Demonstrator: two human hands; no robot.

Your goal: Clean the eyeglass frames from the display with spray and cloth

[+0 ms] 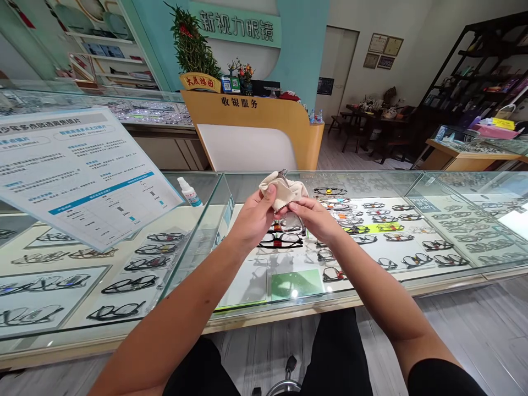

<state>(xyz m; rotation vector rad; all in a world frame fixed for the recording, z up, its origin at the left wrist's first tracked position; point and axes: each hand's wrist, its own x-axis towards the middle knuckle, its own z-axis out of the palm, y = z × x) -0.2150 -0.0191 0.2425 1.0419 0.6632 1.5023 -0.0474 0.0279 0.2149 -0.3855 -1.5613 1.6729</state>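
Note:
Above the glass counter, my left hand (256,215) is closed on a cream cloth (284,192), its thumb pressed on the fabric. The cloth is bunched around a pair of glasses (303,224); a dark temple and part of a frame stick out, and the rest is hidden. My right hand (315,219) pinches the cloth and glasses from the right side. Both hands are close together, nearly touching.
A glass display counter (289,314) holds rows of eyeglasses. On its left top are a white spray bottle (189,193) and a large printed sheet (82,170). A wooden cashier desk (256,115) with plants stands behind. A dark shelf is at the far right.

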